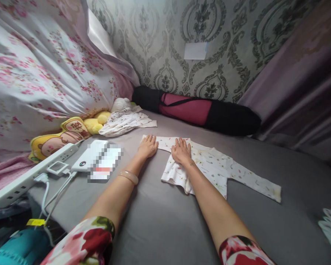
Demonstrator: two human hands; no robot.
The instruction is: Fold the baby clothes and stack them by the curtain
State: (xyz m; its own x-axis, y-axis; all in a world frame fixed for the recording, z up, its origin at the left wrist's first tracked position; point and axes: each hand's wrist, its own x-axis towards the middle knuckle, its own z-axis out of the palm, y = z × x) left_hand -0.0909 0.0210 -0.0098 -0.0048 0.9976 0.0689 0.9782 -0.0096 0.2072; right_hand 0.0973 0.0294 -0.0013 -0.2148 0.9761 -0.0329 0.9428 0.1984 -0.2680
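L hand (148,146) flat on printed shirt's (211,167) left sleeve (164,142), R hand (181,151) flat nr its left shoulder, fingers of both extended, shirt spread approx. ctr on grey bed (264,217), blk/red bag (187,110) far.

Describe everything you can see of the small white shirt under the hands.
The small white shirt is long-sleeved, printed with little scattered motifs, and looks like thin, soft cloth. It lies spread out on the grey sheet, neck end away from the person, hem nearer and rumpled. One sleeve stretches left, the other slopes down to the right, with a yellowish tinge near its cuff. The left hand rests flat at the left sleeve's end, the right hand near that sleeve's shoulder.
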